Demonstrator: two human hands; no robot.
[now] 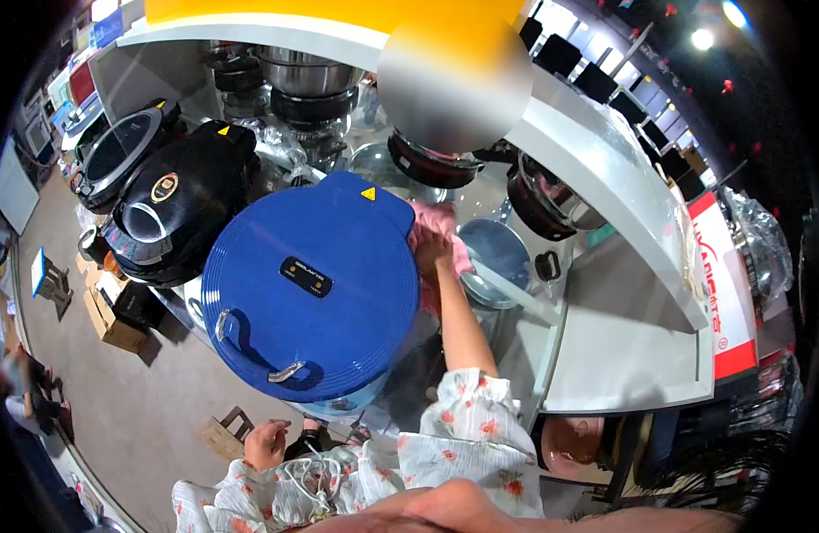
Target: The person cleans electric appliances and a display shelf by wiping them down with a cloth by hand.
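Observation:
A pink cloth [439, 224] lies on the counter at the right side of a large round blue electric baking pan [338, 240]. My right hand [434, 252] is closed on this cloth, close to the pan's edge, with its fingertips partly lost in the folds. The blue pan's lid is down, with a black control panel [306, 277] in its middle and two metal handles [287, 371] at the front. My left hand [265, 444] hangs low in front of my body, away from the counter. Its fingers are loosely bent and a little apart, and nothing shows in them.
Black electric pans [183, 200] stand to the left of the blue one. Steel pots [307, 71] and a glass-lidded pan [496, 253] sit behind and to the right. A curved white partition [605, 169] arches over the right side. A cardboard box [114, 311] and a small stool [224, 435] are on the floor.

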